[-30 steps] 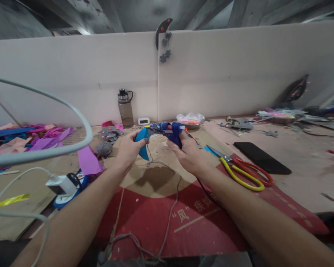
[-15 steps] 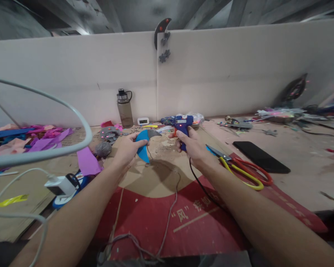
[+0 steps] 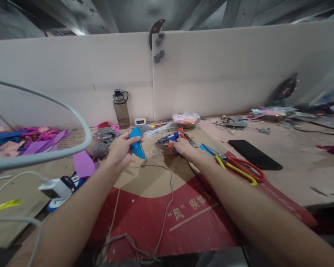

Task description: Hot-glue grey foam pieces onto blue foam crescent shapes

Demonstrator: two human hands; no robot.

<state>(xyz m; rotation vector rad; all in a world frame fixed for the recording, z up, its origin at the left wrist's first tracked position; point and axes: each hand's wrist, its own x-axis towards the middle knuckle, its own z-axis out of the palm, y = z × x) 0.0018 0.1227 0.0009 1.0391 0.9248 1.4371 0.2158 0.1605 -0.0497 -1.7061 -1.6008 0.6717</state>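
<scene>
Between the thumb and fingers of my left hand is a blue felt crescent, with a grey tip showing at its upper end. A grey yarn trails from below the crescent across the cardboard. My right hand is closed on a blue hot glue gun, which is low at the board with its nozzle towards the left. The fingers partly hide its handle. Just behind that hand lies an orange utility knife. Scissors with red and yellow handles lie beside my right forearm.
A black phone lies on the right. Farther back stand a water bottle, a small digital clock and a bowl with a plastic bag. Felt scraps, a power strip and a looping white cable are at left.
My right hand has lowered the glue gun to the board and turned it lower, uncovering the bowl and utility knife. The crescent stays in my left hand. The view has shifted slightly.
</scene>
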